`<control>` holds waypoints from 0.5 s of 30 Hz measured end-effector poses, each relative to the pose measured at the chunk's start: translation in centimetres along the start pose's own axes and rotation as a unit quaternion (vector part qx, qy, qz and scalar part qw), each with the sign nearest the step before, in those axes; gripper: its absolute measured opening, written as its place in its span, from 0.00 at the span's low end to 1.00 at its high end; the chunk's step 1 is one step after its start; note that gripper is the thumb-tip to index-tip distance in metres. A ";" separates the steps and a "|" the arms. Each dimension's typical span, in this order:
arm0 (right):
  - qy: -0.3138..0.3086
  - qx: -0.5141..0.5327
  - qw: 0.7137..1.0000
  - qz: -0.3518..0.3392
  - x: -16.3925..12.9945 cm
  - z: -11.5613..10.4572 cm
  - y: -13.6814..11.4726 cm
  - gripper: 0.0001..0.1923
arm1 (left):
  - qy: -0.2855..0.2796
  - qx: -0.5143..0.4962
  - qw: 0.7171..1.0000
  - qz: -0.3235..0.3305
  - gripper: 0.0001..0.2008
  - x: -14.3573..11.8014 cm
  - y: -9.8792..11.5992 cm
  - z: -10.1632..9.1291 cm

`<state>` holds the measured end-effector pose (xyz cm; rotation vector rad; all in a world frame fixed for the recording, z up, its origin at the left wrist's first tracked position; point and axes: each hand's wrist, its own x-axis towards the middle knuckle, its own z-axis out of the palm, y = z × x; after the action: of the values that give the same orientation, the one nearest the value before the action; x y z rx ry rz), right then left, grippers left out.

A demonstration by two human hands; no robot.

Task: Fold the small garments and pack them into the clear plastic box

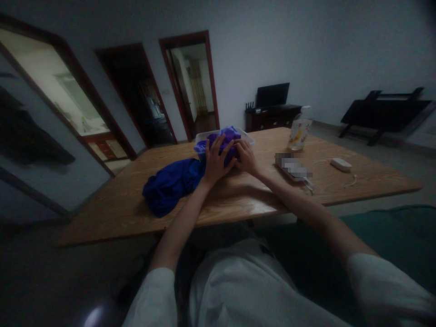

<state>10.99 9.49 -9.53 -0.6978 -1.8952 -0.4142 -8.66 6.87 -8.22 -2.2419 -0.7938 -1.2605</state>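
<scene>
A bunched purple cloth [231, 133] lies in a white plastic container [250, 137] on the wooden table. Over the near side of the cloth, my left hand [215, 164] rests with its fingers spread. Beside it, my right hand [245, 156] presses on the cloth, fingers slightly bent and apart, its thumb reaching toward the left hand. Both hands and the cloth hide much of the container. A crumpled dark blue cloth [168, 186] lies to the left, its right end close to my left wrist.
On the right of the wooden table [262, 195] stand a clear patterned bottle [297, 134], a blurred-out flat item [293, 168] with a cord, and a small white case [341, 164]. A green seat [391, 240] is at the near right. A television [272, 94] stands by the far wall.
</scene>
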 end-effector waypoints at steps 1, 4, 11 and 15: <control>0.001 0.005 1.000 -0.005 0.0 -0.1 -0.1 0.20 | 0.000 -0.001 1.000 -0.005 0.34 0.0 -0.1 0.0; 0.006 0.017 1.000 -0.021 0.0 -0.2 -0.5 0.17 | 0.000 -0.008 1.000 -0.018 0.39 0.0 -0.7 0.0; 0.052 0.019 0.998 -0.006 0.3 -0.7 -1.7 0.13 | -0.018 -0.023 0.999 -0.040 0.40 -0.2 -2.7 0.8; 0.058 0.018 0.998 0.001 0.7 -1.4 -1.8 0.17 | -0.003 -0.030 0.998 -0.059 0.29 -0.4 -3.1 1.0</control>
<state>10.63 7.47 -8.23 -0.6381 -1.7875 -0.4096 -10.25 9.65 -8.72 -2.2763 -0.9133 -1.3479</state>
